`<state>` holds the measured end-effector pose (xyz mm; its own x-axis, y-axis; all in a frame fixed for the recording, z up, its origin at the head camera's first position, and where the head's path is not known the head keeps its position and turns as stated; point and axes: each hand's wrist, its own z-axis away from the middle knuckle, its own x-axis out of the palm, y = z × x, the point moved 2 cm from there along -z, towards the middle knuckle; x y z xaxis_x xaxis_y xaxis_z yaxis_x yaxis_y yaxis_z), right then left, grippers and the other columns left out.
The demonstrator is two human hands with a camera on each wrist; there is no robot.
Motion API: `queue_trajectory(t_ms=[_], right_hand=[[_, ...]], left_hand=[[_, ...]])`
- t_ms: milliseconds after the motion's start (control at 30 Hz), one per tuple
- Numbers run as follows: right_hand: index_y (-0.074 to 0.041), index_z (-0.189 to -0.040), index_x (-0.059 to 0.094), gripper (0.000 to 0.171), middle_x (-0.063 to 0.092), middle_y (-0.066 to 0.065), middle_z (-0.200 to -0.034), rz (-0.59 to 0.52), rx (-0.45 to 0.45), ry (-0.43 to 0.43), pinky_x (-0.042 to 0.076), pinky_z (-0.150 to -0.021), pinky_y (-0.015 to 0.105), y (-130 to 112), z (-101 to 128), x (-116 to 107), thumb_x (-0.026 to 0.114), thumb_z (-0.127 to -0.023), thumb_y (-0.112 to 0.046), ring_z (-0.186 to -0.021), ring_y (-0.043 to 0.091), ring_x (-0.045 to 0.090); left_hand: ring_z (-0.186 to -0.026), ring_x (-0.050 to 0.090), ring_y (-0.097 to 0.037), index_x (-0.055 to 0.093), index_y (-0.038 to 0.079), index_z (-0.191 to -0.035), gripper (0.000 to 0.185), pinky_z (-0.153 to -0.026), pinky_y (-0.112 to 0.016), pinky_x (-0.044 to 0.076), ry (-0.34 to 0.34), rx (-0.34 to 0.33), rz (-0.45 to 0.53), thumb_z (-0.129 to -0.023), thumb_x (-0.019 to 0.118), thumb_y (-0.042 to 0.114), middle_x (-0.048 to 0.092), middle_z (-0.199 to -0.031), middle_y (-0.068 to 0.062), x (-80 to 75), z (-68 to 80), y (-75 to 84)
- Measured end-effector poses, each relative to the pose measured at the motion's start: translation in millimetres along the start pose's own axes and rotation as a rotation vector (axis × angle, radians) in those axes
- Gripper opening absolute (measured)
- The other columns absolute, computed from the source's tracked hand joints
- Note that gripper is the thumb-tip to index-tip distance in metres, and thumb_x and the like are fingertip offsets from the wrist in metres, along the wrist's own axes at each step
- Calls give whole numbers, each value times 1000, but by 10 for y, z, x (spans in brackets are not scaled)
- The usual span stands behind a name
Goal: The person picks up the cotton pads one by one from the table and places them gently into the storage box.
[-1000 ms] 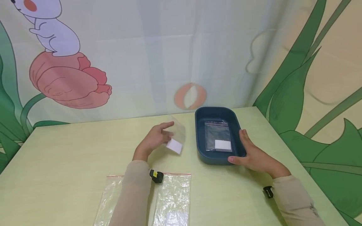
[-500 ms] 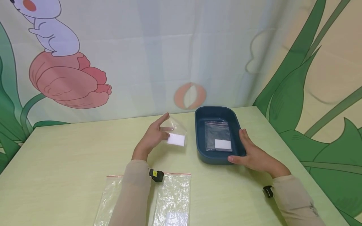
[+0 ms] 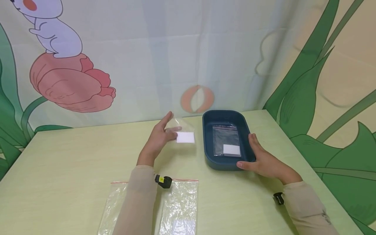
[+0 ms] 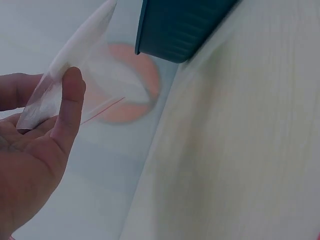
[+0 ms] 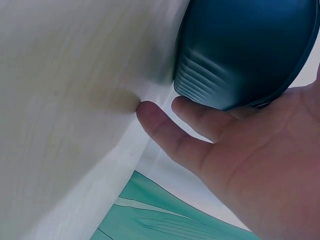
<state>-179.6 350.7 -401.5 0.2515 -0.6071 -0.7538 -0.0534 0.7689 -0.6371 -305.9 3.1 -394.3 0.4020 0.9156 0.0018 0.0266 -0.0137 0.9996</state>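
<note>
My left hand (image 3: 155,140) pinches a small clear zip bag with a white label (image 3: 185,137) between thumb and fingers, held up left of a dark blue rectangular tub (image 3: 208,150). The left wrist view shows the thumb pressed on the bag (image 4: 82,47) and its red seal line beyond. Against the tub's near right corner lies my right hand (image 3: 265,162), thumb at the front rim and straight fingers along the side. Seen from the right wrist, two of its fingers (image 5: 172,135) extend below the tub wall. Another labelled zip bag (image 3: 225,136) lies flat inside the tub.
Two larger clear zip bags with red seals lie at the table's near side, the left one (image 3: 113,199) partly under the left sleeve, the other (image 3: 182,199) beside it. A printed curtain (image 3: 176,58) hangs behind the table (image 3: 73,163).
My left hand has tilted upward, raising the small zip bag so its white label turns level and faces the head camera. The right hand and the tub have stayed in place.
</note>
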Motion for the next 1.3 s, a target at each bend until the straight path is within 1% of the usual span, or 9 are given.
queue_trajectory(t_ms=[167,267,533,800,1000,1067,1200,1233,1300], right_hand=[[-4,-158,-16,122,-23,18,-163,2,5,-1,14,-112,68,0,2,2,72,-90,-53,-148,50,-1],[-5,-158,-16,122,-23,18,-163,6,7,-1,14,-112,68,7,2,3,72,-90,-53,-148,50,-1],[-5,-158,-17,121,-24,17,-163,1,4,-4,13,-113,68,1,8,2,71,-90,-53,-148,50,-2],[-5,-158,-18,122,-24,18,-163,-2,10,-7,12,-113,68,-1,-3,-3,71,-90,-53,-148,49,-3],[-5,-158,-18,122,-24,17,-163,-5,13,-5,12,-113,67,3,11,-9,71,-90,-53,-149,48,-4],[-4,-158,-18,122,-24,17,-163,-7,14,-3,12,-113,67,3,12,-11,71,-90,-53,-149,48,-5],[-5,-158,-18,122,-24,17,-163,-12,12,-3,11,-113,67,5,7,-10,72,-90,-53,-149,47,-6],[-5,-158,-18,122,-24,17,-163,-13,12,-3,11,-113,67,4,5,-10,72,-90,-52,-149,47,-6],[-5,-158,-18,122,-24,17,-163,-14,12,-4,12,-113,67,3,2,-6,72,-90,-52,-149,47,-6]], left_hand=[[-129,56,-24,18,18,-164,86,-94,-32,51,-14,38,37,-92,54,-11,18,-167,5,49,4,57],[-129,55,-26,17,17,-164,87,-93,-32,52,-16,46,61,-91,53,-13,17,-167,3,72,5,75],[-129,56,-26,17,18,-164,87,-90,-30,54,-22,46,54,-91,54,-12,16,-167,4,138,-4,82],[-131,53,-28,17,17,-164,88,-83,-27,54,-50,53,87,-90,52,-17,15,-167,5,286,-36,110],[-138,44,-29,17,25,-164,94,-83,-29,53,-72,24,56,-88,53,-18,12,-168,1,447,-46,131],[-139,43,-30,17,27,-164,96,-82,-30,53,-89,21,36,-87,53,-18,11,-168,0,490,-45,133],[-139,43,-31,15,26,-164,97,-82,-32,53,-127,23,18,-86,53,-18,9,-168,3,549,-53,114],[-138,44,-31,15,25,-164,97,-81,-31,53,-136,16,11,-86,53,-18,10,-168,3,558,-57,102],[-135,48,-31,14,23,-164,97,-81,-31,53,-147,-9,-13,-86,53,-18,21,-166,-4,570,-63,73]])
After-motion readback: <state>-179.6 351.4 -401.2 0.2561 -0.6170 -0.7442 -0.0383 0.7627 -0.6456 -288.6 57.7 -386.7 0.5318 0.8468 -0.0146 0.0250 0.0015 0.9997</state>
